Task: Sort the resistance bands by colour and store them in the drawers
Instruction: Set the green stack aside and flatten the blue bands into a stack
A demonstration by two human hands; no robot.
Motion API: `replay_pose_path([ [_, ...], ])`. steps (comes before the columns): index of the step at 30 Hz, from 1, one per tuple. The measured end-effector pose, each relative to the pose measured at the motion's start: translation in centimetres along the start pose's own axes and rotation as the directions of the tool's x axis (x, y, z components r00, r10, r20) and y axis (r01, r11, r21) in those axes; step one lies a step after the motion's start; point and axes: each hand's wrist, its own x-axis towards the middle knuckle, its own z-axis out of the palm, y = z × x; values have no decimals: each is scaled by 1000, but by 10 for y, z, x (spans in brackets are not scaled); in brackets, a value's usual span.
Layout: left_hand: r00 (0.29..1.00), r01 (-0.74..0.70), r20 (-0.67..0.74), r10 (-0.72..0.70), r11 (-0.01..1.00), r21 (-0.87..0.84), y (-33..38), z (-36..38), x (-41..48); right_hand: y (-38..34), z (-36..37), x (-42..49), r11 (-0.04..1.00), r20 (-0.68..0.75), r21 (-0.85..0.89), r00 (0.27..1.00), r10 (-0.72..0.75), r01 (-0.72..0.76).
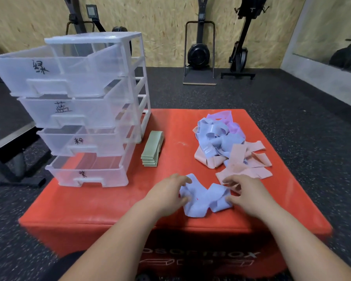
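Item: crumpled pale blue fabric resistance band (203, 197), front-right of clear plastic 4-drawer unit (85, 118). Our left hand (170, 192) and right hand (246, 192) pinch its ends, fingers curled; we should pull it flat, then fold.

Soft cloth on a smooth red surface

The blue band (203, 197) in my left grip (166, 192) and right grip (246, 194) is matt woven cloth, like the green stack (152, 148) at centre. The red surface (109, 203) looks like smooth vinyl with a dull sheen. The drawer unit (85, 112) at left is frosted translucent plastic; the floor (292, 110) is rough speckled rubber, the wall (160, 27) raw chipboard.
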Motion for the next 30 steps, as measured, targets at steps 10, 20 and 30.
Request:
replay_pose_path([
  [10,998,19,-64,-6,979,203,-15,17,17,-5,19,-8,945,49,-189,964,-261,266],
  [20,978,83,-203,-37,971,223,-5,8,20,-25,4,-9,980,-261,193,965,6,46],
  [30,925,369,-195,-326,895,251,-3,-19,2,11,-32,1,998,21,19,998,65,-65],
])
